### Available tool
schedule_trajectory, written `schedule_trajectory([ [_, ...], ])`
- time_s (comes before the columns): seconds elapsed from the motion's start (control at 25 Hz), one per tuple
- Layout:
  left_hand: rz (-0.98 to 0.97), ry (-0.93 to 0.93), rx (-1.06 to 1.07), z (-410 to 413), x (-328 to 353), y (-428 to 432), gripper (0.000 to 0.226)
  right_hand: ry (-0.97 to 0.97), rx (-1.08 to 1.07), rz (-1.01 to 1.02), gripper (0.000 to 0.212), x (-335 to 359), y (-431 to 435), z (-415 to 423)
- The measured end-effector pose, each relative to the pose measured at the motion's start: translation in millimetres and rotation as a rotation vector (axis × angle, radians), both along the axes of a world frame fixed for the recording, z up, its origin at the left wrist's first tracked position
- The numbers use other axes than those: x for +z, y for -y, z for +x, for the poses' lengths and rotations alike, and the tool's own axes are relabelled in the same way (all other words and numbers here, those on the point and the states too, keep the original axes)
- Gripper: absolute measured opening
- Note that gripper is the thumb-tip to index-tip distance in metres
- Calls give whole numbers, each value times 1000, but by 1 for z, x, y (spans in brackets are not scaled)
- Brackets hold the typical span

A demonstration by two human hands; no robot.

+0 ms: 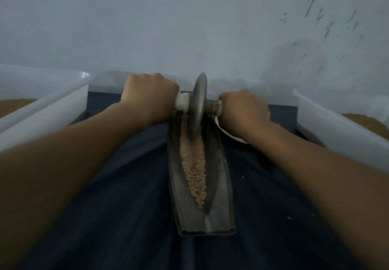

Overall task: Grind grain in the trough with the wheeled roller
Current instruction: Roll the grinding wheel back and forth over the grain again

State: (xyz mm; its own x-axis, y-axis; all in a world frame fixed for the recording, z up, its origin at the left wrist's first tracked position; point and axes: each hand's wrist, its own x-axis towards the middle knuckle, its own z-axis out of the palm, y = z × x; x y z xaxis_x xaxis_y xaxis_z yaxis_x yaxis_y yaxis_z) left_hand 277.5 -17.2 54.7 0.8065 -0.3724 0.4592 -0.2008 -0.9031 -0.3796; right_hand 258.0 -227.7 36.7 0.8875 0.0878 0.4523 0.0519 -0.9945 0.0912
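Dark cloth (126,185), left white tub (42,105), right white tub (328,126), pale wall (189,27)

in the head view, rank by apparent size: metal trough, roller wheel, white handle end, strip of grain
Largest first:
metal trough
strip of grain
roller wheel
white handle end
The wheel is farther off and nearly edge-on, so grain versus wheel is unsure.

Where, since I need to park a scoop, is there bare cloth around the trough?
Bare dark cloth lies between the trough and the left tub, and nearer, between trough and right tub, apart from crumbs. The far end is crowded: left hand, right hand, roller, white dish.
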Motion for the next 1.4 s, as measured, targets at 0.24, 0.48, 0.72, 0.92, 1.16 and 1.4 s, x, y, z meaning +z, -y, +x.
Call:
schedule_trajectory([
  [0.24, -52, -106, -27, -43, -5, -12, 9, 29, 71, -104, 15, 4, 2, -47],
  [0.48, -22, 106, -194, -102, -1, -32, 44, 137, 182, -115, 26, 6, 19, -123],
  [0.72, -44, 100, -5, -11, -12, -2, 5, 12, -36, -22, 13, 2, -1, -6],
  [0.92, -20, 111, -50, -14, -2, 5, 9, 32, -10, 29, 13, -9, 7, -9],
  [1.16, 30, 125, -172, -104, -17, -32, 36, 166, 154, -183, 25, 5, 15, -107],
  [1.4, -65, 54, -16, -64, -32, -23, 25, 114, 45, -258, 20, 7, 5, -59],
])
